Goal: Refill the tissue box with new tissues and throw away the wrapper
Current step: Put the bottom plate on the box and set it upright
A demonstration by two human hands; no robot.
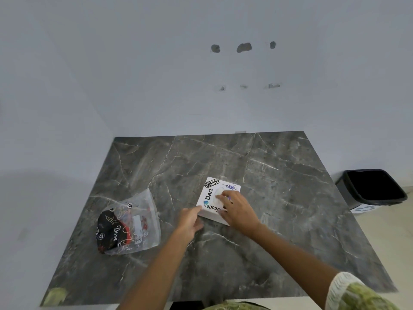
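A white square tissue box with stickers on its top stands near the middle of the dark marble table. My right hand lies over the box's top, its fingertips pinching a bit of white tissue at the round opening. My left hand presses against the box's near left corner, fingers curled, steadying it. An empty clear plastic wrapper with black and red print lies flat on the table to the left, apart from both hands.
A black waste bin with a white base stands on the floor beyond the table's right edge. White walls close off the back and left sides of the table. A green-patterned sleeve shows at the bottom right.
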